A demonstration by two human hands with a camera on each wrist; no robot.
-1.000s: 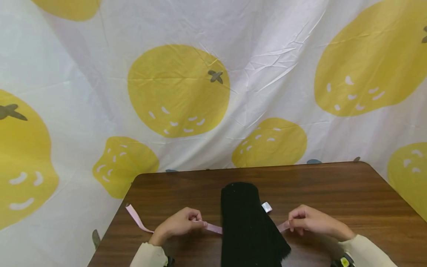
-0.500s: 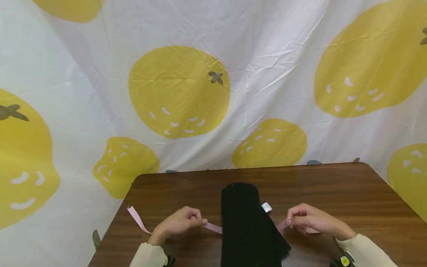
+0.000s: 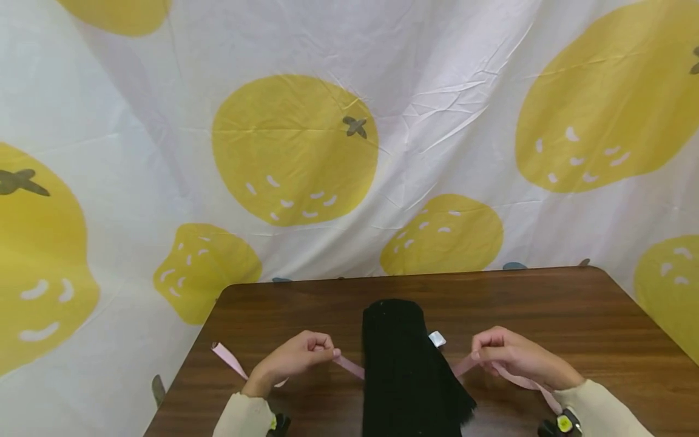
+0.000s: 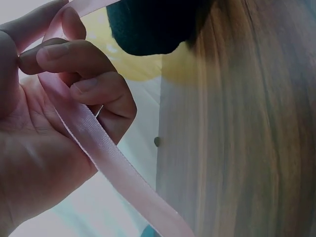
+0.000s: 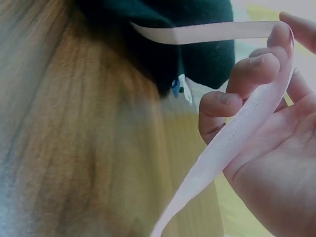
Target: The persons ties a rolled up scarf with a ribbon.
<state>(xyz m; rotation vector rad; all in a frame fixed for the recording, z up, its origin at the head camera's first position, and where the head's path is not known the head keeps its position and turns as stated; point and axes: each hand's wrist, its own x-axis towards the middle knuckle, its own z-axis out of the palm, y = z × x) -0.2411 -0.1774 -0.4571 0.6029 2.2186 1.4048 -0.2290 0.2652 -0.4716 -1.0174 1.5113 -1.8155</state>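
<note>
A folded black cloth [image 3: 404, 370] with a fringed corner lies lengthwise on the table, a white tag [image 3: 437, 338] at its right edge. From both sides of it comes a pink ribbon [image 3: 349, 366], its middle hidden by the cloth. To the left, my left hand [image 3: 297, 357] pinches the ribbon between thumb and fingertip; the ribbon [image 4: 106, 143] runs down across the palm in the left wrist view. My right hand [image 3: 510, 357] pinches the other side, and that length of ribbon [image 5: 237, 133] trails past the curled fingers. Both hands are raised slightly, the ribbon slanting up to them.
The brown wood-grain table [image 3: 306, 303] has rounded far corners. Behind it hangs a white curtain [image 3: 437, 73] printed with yellow fruit. One ribbon end [image 3: 228, 358] sticks out left of my left wrist; another stretch [image 3: 519, 381] passes under my right wrist.
Both hands have risen a little, steepening the ribbon beside the cloth. More of the right tail now shows below my right hand, and the left end has shifted slightly right and down.
</note>
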